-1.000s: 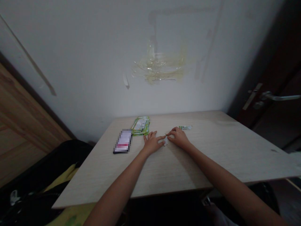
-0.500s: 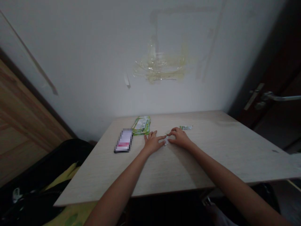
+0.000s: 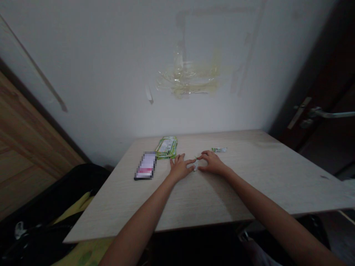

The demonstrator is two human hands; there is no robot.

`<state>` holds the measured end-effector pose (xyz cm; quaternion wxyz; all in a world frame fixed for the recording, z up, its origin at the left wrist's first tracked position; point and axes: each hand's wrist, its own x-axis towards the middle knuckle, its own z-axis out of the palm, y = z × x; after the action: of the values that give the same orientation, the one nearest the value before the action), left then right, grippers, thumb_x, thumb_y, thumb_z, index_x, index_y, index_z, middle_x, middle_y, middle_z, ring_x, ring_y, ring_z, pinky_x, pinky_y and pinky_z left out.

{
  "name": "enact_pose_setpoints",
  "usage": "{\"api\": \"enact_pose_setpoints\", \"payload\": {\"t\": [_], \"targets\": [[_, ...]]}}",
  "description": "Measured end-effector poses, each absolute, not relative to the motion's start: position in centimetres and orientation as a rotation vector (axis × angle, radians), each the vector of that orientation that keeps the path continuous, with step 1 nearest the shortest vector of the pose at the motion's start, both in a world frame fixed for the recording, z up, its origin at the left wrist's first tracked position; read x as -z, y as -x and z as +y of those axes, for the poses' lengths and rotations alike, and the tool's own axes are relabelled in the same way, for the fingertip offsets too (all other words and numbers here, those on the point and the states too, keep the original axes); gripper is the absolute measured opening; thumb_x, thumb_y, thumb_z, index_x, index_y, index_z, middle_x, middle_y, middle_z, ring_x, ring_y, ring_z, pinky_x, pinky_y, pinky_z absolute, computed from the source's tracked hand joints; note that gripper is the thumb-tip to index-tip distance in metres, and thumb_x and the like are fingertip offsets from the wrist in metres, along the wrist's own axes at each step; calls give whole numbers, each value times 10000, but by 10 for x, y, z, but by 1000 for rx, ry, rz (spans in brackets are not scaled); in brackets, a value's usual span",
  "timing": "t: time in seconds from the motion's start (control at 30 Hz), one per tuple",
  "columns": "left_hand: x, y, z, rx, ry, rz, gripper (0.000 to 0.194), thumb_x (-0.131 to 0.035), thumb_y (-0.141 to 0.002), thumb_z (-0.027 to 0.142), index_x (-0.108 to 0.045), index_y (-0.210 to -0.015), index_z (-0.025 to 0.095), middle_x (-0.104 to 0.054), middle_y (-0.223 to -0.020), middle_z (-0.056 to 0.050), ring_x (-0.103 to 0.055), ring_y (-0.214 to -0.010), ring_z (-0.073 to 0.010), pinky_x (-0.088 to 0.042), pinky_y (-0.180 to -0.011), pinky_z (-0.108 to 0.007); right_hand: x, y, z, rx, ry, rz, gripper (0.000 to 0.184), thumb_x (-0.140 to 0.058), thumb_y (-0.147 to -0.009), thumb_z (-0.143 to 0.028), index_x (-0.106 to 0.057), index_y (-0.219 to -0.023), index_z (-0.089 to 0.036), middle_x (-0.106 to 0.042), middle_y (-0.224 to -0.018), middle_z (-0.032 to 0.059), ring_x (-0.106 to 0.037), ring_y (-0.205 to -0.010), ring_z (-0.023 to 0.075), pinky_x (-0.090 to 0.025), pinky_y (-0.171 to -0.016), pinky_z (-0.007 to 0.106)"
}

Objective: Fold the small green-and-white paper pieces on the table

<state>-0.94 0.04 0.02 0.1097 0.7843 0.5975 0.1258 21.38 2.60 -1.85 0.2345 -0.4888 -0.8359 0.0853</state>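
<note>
On the table, a small folded piece of green-and-white wrapper (image 3: 196,164) lies between my two hands. My left hand (image 3: 179,168) holds its left side with thumb and index finger, the other fingers spread on the tabletop. My right hand (image 3: 213,163) grips the right side with bent fingers and thumb. Just beyond my right hand is a flat green-and-white wrapper strip (image 3: 219,150). A stack of flat green-and-white packets (image 3: 166,147) lies behind my left hand.
A phone (image 3: 145,165) with a blurred screen lies left of my left hand on the pale wooden table (image 3: 205,210). The wall (image 3: 111,85) meets the table's back edge. A dark door with a metal handle (image 3: 332,114) stands at right.
My right fingers have shifted slightly on the small folded wrapper, and a bit more of it shows between the hands. The left hand stays almost still.
</note>
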Motion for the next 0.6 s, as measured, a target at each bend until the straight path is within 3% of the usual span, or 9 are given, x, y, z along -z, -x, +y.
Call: {"api": "enact_pose_setpoints", "payload": {"t": [0.6], "targets": [[4,3,-4,-525,-2403,1905,433,-553,-861,624,-654,-1214,396,-448,-1489,-89,-316,-1420,-316,-214,-1136,-614,21,-210,29,-214,1396,-2236,432,-712,-812,-445,-688,-1211,-280,-560,-1268,109,-503,-1201,261,-379,-1045,434]]}}
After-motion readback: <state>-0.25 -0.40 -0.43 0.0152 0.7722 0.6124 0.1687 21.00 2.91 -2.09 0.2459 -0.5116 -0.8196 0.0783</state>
